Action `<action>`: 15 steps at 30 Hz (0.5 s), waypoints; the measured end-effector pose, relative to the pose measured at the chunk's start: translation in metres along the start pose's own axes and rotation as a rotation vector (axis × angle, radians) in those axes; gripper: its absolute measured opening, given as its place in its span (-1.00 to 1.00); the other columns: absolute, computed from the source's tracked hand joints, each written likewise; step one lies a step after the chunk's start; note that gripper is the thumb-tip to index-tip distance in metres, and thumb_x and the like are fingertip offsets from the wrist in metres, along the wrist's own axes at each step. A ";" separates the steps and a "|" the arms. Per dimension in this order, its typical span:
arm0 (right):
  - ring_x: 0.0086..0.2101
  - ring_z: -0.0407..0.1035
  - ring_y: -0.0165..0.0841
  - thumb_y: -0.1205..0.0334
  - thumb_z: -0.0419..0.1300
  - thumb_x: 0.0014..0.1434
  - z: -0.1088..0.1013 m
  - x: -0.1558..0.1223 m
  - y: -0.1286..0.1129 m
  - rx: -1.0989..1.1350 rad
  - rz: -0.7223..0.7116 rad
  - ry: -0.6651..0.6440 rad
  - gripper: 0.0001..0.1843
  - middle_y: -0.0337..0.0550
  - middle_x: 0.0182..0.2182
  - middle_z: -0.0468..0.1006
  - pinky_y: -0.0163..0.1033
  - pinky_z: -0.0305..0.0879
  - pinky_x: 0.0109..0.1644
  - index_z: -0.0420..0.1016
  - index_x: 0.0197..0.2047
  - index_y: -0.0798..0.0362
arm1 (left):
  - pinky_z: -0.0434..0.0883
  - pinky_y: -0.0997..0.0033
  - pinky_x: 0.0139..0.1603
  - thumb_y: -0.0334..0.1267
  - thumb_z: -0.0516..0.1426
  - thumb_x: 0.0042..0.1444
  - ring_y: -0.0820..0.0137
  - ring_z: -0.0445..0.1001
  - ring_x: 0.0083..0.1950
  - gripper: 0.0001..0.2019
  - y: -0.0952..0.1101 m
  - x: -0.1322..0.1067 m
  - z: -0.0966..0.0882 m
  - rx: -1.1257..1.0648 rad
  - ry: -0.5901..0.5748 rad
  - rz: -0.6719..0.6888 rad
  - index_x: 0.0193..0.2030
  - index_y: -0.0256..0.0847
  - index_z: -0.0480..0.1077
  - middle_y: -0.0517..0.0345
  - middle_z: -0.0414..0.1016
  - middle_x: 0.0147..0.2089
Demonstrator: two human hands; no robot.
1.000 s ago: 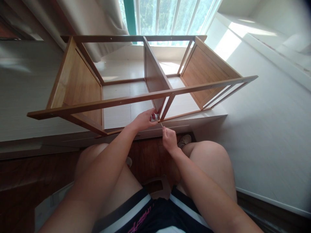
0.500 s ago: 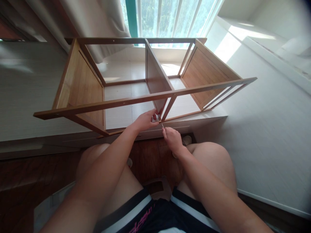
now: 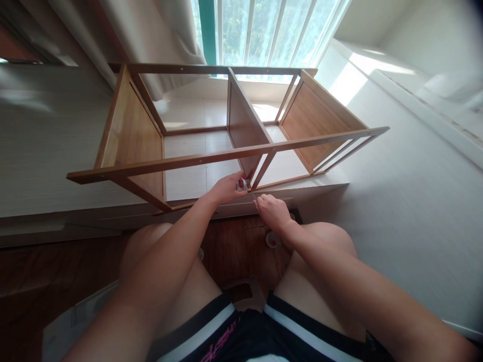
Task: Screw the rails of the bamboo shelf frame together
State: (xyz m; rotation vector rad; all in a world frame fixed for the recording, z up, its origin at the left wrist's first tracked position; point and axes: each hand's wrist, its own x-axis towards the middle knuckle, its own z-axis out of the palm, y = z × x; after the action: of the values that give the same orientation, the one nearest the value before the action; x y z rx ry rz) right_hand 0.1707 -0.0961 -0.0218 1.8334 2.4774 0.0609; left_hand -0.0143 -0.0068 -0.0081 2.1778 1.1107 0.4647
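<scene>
A wooden shelf frame point(image 3: 196, 160) lies on its side on a white platform, with a middle divider panel point(image 3: 243, 128) and two end panels. My left hand point(image 3: 226, 188) pinches a small metal piece point(image 3: 241, 186) at the foot of the divider, on the near lower rail. My right hand point(image 3: 272, 211) is closed around a thin tool whose tip points at that same joint. Both forearms reach forward over my bare knees.
A white platform point(image 3: 56, 166) carries the frame, and a window with bars point(image 3: 264, 30) and a curtain point(image 3: 151, 35) stand behind it. A white wall or board point(image 3: 407, 191) fills the right. Dark wooden floor point(image 3: 234, 246) lies between my legs.
The view has shifted slightly, so the frame sits a little lower and more central. My right hand has turned and moved a bit to the right at the joint. My left hand holds its place.
</scene>
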 end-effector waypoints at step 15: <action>-0.31 0.42 -0.33 0.06 -0.29 0.39 0.007 -0.005 -0.010 0.142 0.188 -0.041 -0.49 -0.08 -0.28 0.55 -0.32 0.06 -0.33 0.41 -0.28 0.05 | 0.25 0.42 -0.35 -0.13 0.15 -0.03 0.43 0.38 -0.33 -0.64 0.000 0.000 -0.001 0.030 0.005 0.001 -0.07 -0.10 0.27 0.22 0.48 -0.20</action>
State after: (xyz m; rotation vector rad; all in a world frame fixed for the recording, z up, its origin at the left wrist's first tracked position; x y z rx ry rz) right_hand 0.1628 -0.1035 -0.0293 2.0967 2.3302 -0.1458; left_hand -0.0149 -0.0067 -0.0070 2.2047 1.1263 0.4570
